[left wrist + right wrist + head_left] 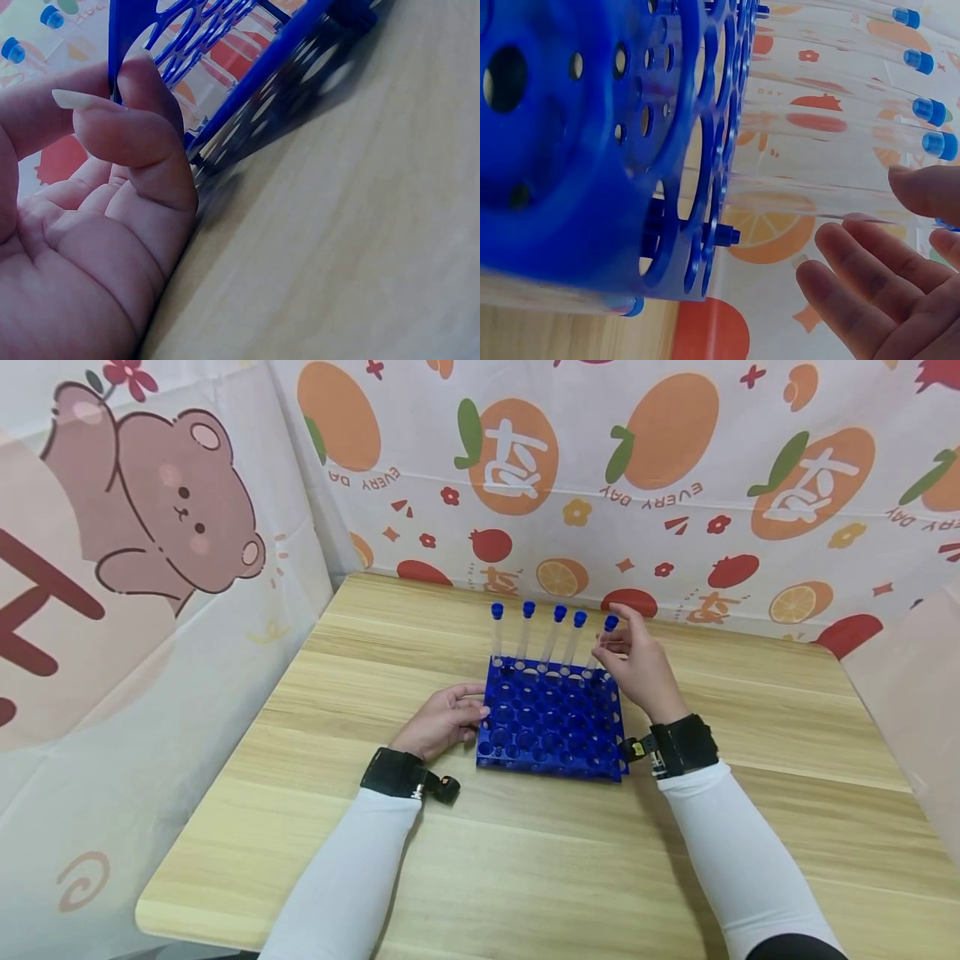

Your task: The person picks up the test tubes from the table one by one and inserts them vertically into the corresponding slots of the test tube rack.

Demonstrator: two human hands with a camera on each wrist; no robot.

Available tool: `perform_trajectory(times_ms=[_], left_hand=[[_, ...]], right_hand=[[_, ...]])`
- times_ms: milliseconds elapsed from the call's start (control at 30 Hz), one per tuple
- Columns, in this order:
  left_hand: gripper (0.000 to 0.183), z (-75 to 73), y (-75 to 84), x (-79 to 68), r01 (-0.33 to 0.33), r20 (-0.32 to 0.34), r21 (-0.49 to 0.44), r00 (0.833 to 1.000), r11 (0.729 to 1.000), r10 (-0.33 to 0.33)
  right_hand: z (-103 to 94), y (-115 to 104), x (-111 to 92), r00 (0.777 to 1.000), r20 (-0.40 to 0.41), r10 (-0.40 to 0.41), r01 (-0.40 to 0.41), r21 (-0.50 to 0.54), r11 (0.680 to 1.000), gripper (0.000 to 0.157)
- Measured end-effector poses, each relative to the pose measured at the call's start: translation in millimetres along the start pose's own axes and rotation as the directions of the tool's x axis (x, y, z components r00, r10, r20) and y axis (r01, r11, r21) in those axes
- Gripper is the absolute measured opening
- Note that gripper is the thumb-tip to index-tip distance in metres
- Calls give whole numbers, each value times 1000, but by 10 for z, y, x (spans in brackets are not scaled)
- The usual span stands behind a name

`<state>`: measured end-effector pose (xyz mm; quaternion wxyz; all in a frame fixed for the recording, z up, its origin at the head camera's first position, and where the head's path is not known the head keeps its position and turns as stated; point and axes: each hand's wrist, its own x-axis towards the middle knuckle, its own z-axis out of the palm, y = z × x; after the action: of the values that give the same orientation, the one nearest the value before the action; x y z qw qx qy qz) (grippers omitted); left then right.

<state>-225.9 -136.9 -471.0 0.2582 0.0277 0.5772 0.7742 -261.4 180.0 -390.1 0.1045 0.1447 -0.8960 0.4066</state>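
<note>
A blue test tube rack with rows of round holes stands on the table. Along its far edge is a row of several clear test tubes with blue caps, slightly tilted. My left hand grips the rack's left edge between thumb and finger; the left wrist view shows the blue side panel there. At the far right corner, my right hand pinches the rightmost test tube below its cap. That tube's lower end goes into the rack. In the right wrist view the fingers partly hide its cap.
The wooden table ends at a printed cloth wall behind the rack, with another cloth on the left. In the right wrist view, a clear tube-like piece with a blue end shows beside the rack.
</note>
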Motion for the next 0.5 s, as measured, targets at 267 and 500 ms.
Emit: perform_trajectory(times_ms=[267, 500], left_hand=[[49, 0, 2, 4, 4, -7, -6, 1000, 1000, -4], [50, -11, -11, 12, 2, -2, -4, 1000, 1000, -2]], right_hand=[[-65, 79, -23, 997, -25, 67, -67, 23, 998, 63], [-139, 327, -68, 977, 21, 213, -214, 46, 976, 56]])
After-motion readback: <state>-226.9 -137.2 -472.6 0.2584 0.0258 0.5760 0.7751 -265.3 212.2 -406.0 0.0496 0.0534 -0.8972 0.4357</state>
